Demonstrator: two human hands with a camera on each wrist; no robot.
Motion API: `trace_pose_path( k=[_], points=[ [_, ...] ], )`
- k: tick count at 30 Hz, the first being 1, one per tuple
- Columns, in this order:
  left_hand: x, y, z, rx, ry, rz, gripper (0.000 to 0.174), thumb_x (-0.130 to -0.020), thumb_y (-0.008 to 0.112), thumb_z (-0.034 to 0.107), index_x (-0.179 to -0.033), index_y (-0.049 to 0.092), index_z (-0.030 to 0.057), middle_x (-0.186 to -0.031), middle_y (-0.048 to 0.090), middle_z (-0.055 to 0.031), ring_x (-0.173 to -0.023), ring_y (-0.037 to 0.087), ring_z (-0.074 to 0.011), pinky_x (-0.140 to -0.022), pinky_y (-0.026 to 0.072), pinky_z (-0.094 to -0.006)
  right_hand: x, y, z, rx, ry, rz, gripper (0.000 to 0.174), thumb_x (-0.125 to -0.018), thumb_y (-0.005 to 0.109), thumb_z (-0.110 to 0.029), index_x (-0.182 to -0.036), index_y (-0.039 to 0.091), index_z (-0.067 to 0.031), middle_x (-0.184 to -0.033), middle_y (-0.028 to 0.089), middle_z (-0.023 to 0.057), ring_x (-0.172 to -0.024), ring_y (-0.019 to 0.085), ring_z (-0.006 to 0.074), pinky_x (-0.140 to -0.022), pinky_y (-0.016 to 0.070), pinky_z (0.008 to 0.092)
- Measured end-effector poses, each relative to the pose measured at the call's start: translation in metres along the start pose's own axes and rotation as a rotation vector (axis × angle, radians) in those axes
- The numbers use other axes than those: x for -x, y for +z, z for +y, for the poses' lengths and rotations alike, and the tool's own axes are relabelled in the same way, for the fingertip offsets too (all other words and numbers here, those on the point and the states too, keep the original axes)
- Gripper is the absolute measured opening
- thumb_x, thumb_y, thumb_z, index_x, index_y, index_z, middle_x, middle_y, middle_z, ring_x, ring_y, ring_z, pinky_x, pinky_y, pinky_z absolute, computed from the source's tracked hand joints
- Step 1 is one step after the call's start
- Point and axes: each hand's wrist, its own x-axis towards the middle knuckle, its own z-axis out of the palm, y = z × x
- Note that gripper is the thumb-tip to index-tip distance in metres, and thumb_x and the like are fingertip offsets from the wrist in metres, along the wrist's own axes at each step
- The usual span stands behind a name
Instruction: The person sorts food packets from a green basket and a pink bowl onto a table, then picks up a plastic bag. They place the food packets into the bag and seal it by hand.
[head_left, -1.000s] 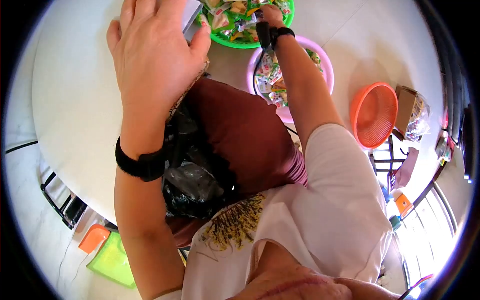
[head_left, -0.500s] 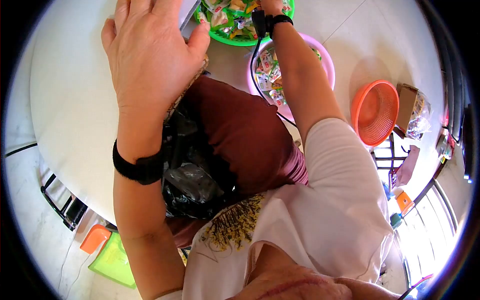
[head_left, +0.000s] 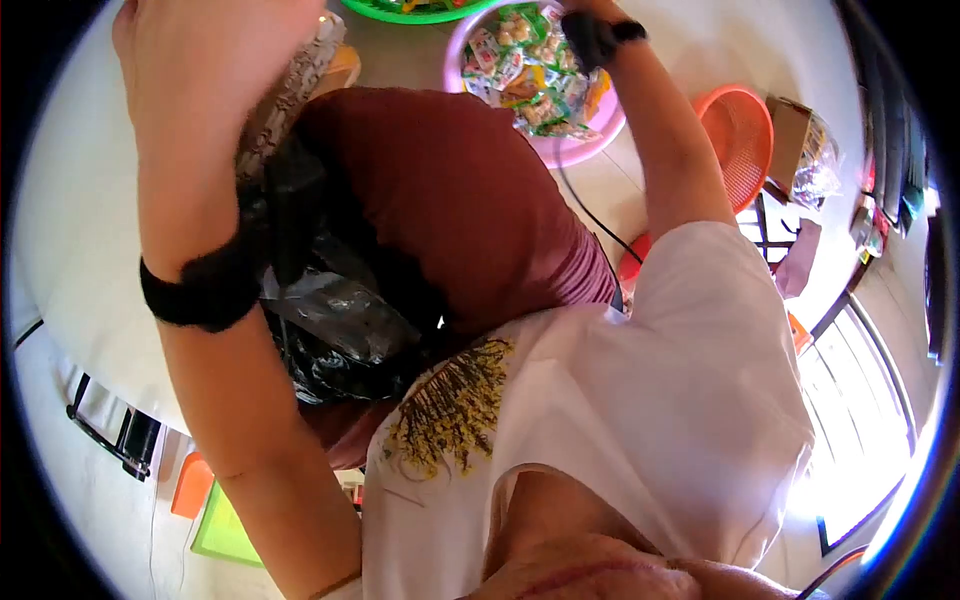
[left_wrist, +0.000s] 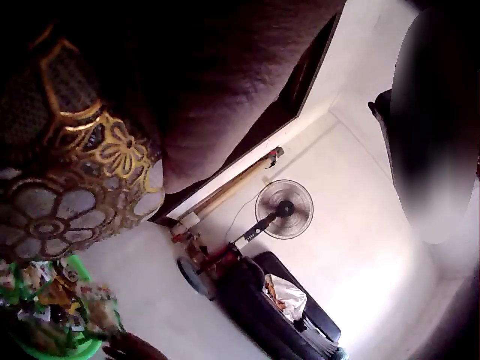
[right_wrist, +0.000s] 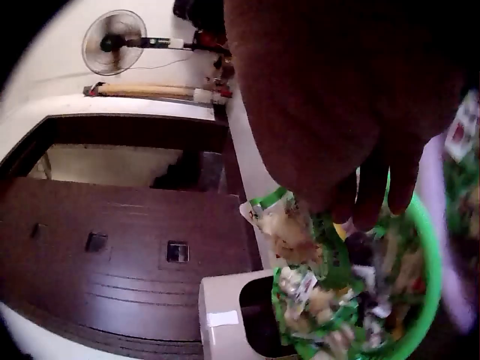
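My right hand (head_left: 597, 9) is at the top edge of the head view, over the far right rim of the pink basin (head_left: 455, 75). In the right wrist view its curled fingers (right_wrist: 365, 199) hold a clear-and-green snack packet (right_wrist: 281, 229), with more packets below at the green basket (right_wrist: 429, 277). The pink basin holds several snack packets (head_left: 545, 105). My left hand (head_left: 215, 85) lies over the pale round table (head_left: 90, 250), near a patterned edge (head_left: 290, 95). Its fingertips are cut off by the frame. Gold floral cloth (left_wrist: 105, 157) shows beside it in the left wrist view.
A black plastic bag (head_left: 340, 320) lies on the lap, over maroon trousers. An orange basket (head_left: 738, 145) and a cardboard box (head_left: 790, 145) are to the right. A cable (head_left: 590, 205) hangs from the right wrist. A pale bin (right_wrist: 221, 319) stands beside the green basket.
The right hand has moved from the green basket toward the pink basin's far right side. The left hand has shifted left in the view. The head view has turned, and the baskets sit farther up-left.
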Motion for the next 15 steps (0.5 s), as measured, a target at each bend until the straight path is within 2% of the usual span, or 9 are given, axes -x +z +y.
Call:
trace_pose_path(
  k=[2, 4, 5, 8, 10, 12, 13, 14, 15],
  points=[
    [0.002, 0.01, -0.006, -0.054, 0.009, 0.025, 0.054, -0.069, 0.065, 0.015, -0.12, 0.047, 0.008, -0.13, 0.041, -0.0194, -0.122, 0.036, -0.0347, -0.101, 0.0282, -0.0452, 0.018, -0.077, 0.045, 0.354, -0.113, -0.004, 0.029, -0.083, 0.056, -0.03, -0.085, 0.061, -0.002, -0.073, 0.061, 0.0063, -0.064, 0.058, 0.0119, -0.06, 0.0472, 0.0251],
    [0.001, 0.0, 0.0, 0.009, 0.033, 0.031, 0.055, -0.069, 0.065, 0.015, -0.12, 0.047, 0.008, -0.13, 0.041, -0.0195, -0.122, 0.037, -0.0351, -0.099, 0.0293, -0.0451, 0.111, -0.074, 0.014, 0.306, 0.036, 0.263, 0.023, -0.085, 0.056, -0.026, -0.086, 0.057, -0.0027, -0.071, 0.057, 0.003, -0.061, 0.053, 0.0097, -0.057, 0.0452, 0.0229],
    [0.001, -0.003, 0.003, 0.038, 0.046, 0.036, 0.055, -0.068, 0.066, 0.015, -0.12, 0.047, 0.008, -0.13, 0.041, -0.0195, -0.121, 0.037, -0.0353, -0.099, 0.0298, -0.0451, 0.134, -0.085, 0.02, 0.242, 0.073, 0.309, 0.024, -0.086, 0.055, -0.027, -0.087, 0.056, -0.003, -0.073, 0.057, 0.0035, -0.062, 0.053, 0.0106, -0.057, 0.0456, 0.0234],
    [-0.001, -0.003, -0.002, 0.098, 0.062, 0.071, 0.055, -0.068, 0.066, 0.015, -0.12, 0.048, 0.0079, -0.129, 0.041, -0.0196, -0.12, 0.038, -0.0357, -0.098, 0.0303, -0.0452, 0.177, -0.116, 0.082, -0.008, 0.129, 0.372, 0.025, -0.087, 0.053, -0.028, -0.092, 0.054, -0.0034, -0.078, 0.058, 0.0052, -0.064, 0.055, 0.0131, -0.059, 0.0474, 0.025],
    [0.001, -0.002, -0.002, 0.148, 0.041, 0.102, 0.056, -0.068, 0.066, 0.015, -0.12, 0.048, 0.0077, -0.128, 0.042, -0.0196, -0.119, 0.038, -0.0357, -0.098, 0.0301, -0.0451, 0.203, -0.113, 0.112, -0.188, 0.269, 0.364, 0.026, -0.088, 0.052, -0.026, -0.095, 0.053, -0.0019, -0.078, 0.06, 0.0087, -0.068, 0.057, 0.0153, -0.061, 0.0485, 0.0272],
    [0.001, -0.01, 0.0, 0.181, 0.019, 0.052, 0.055, -0.068, 0.065, 0.015, -0.12, 0.048, 0.0078, -0.128, 0.042, -0.0188, -0.12, 0.038, -0.0355, -0.099, 0.0294, -0.0453, 0.205, -0.129, 0.163, 0.367, 0.432, 0.125, 0.026, -0.088, 0.051, -0.027, -0.095, 0.053, -0.0025, -0.077, 0.06, 0.0096, -0.062, 0.058, 0.017, -0.053, 0.0482, 0.0278],
    [0.0, -0.013, 0.0, 0.187, 0.006, 0.033, 0.055, -0.068, 0.065, 0.015, -0.12, 0.048, 0.0079, -0.128, 0.042, -0.0185, -0.12, 0.037, -0.0354, -0.099, 0.0291, -0.0454, 0.203, -0.124, 0.168, 0.618, 0.526, -0.002, 0.026, -0.088, 0.05, -0.028, -0.094, 0.053, -0.0025, -0.075, 0.061, 0.0098, -0.058, 0.059, 0.0175, -0.049, 0.0477, 0.0279],
    [0.001, -0.011, -0.001, 0.202, 0.005, 0.048, 0.055, -0.068, 0.066, 0.016, -0.119, 0.048, 0.0078, -0.128, 0.041, -0.0177, -0.121, 0.036, -0.0356, -0.098, 0.0282, -0.0467, 0.212, -0.096, 0.136, 0.822, 0.689, -0.076, 0.029, -0.088, 0.05, -0.03, -0.091, 0.055, -0.0021, -0.07, 0.061, 0.0096, -0.053, 0.058, 0.0172, -0.045, 0.0465, 0.0275],
    [0.002, -0.011, -0.003, 0.206, 0.005, 0.066, 0.055, -0.067, 0.066, 0.016, -0.119, 0.049, 0.0078, -0.128, 0.041, -0.0175, -0.121, 0.035, -0.0357, -0.098, 0.0281, -0.0473, 0.214, -0.078, 0.123, 0.741, 0.646, -0.035, 0.031, -0.088, 0.049, -0.032, -0.088, 0.056, -0.002, -0.066, 0.061, 0.0091, -0.05, 0.057, 0.0161, -0.043, 0.0453, 0.0267]
  ],
)
